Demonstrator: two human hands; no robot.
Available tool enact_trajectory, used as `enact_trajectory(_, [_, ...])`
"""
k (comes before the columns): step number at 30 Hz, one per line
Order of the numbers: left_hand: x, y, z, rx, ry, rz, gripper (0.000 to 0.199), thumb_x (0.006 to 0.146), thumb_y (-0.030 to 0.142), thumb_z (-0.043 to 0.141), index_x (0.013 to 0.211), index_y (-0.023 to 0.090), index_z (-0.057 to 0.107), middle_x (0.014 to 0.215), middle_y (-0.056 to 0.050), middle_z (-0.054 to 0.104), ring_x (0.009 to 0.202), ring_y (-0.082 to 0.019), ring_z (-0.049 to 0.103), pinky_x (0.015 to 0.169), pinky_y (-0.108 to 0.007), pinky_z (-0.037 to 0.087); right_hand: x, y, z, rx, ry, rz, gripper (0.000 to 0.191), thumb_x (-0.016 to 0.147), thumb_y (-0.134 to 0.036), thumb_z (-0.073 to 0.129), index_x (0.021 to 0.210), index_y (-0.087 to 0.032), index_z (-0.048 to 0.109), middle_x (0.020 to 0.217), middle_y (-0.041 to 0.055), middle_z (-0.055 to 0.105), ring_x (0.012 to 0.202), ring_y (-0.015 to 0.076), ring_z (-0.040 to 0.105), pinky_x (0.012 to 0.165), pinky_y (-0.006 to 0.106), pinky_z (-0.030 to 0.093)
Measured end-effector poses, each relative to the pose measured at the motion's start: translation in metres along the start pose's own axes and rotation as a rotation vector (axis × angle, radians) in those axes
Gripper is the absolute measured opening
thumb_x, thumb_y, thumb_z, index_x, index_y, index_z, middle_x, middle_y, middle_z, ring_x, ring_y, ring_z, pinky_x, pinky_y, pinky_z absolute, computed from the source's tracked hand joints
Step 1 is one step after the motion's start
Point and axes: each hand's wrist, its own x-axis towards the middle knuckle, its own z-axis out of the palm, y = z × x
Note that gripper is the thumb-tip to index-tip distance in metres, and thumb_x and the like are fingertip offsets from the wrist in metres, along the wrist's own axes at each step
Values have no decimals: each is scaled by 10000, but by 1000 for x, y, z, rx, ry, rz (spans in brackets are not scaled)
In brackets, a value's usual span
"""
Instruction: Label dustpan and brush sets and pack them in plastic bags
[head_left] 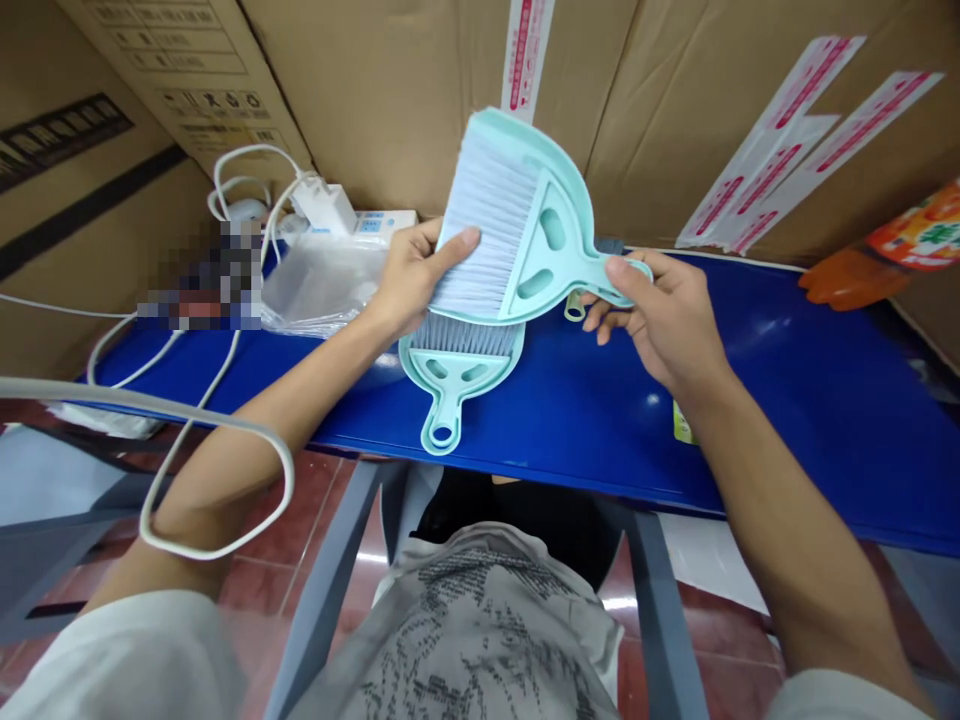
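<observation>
A mint-green dustpan [577,200] with a matching brush [491,215] nested in it is held up over the blue table [600,400]. My left hand [420,275] grips its wide end, thumb pressed on the pale bristles and fingers behind the pan. My right hand [664,315] pinches the handle end between thumb and fingers. Below, a second mint brush and dustpan set [461,370] lies on the table, handle toward my body, its upper part hidden behind the raised set.
Clear plastic bags [322,285], a white charger [326,205] and looping white cables [217,375] are at the left. An orange drink bottle [877,255] lies at the right. Cardboard boxes [390,100] stand behind the table. A small yellow-green packet [683,425] sits beside my right forearm.
</observation>
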Motion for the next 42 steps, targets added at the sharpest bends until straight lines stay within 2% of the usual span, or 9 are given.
enact_trajectory(5, [-6,7,6,-49,-54,-151,548,819,703,882,1021,204,781,953,-72,848,954,-287,837,785,-376,701,2,8,1,-39,-44,28,501,781,-644,951,848,-203,721,738,44,762,502,143,671,395,245,534])
enact_trajectory(13, [-7,10,5,-51,-55,-233,561,772,701,918,991,199,796,965,-77,857,897,-281,842,727,-355,692,2,12,3,-51,-59,-37,458,791,-614,952,827,-188,787,717,45,762,515,155,695,453,271,609])
enact_trajectory(19, [-7,10,3,-50,-82,-265,512,794,674,915,953,200,804,954,-73,857,878,-264,841,727,-340,687,0,13,2,-89,-41,-71,456,813,-606,942,813,-184,769,678,40,739,425,130,625,330,245,497])
enact_trajectory(28, [-6,5,1,-39,-97,-197,484,822,699,877,894,229,790,863,-61,839,855,-285,841,716,-383,703,-1,17,3,-91,28,-52,520,777,-663,944,786,-190,728,655,42,727,404,118,601,295,231,432])
enact_trajectory(35, [-3,2,-1,-41,-68,-192,508,840,725,839,911,224,793,819,-68,826,818,-279,835,671,-363,693,-1,20,7,-59,-27,-77,536,765,-706,926,811,-204,744,719,43,757,462,138,642,359,265,523])
enact_trajectory(42, [1,1,-2,-34,-25,-82,720,925,905,564,1071,238,792,951,-100,828,1060,-352,818,846,-477,699,-2,23,11,-46,-38,-101,513,812,-691,900,822,-202,748,744,47,771,472,147,659,384,277,539])
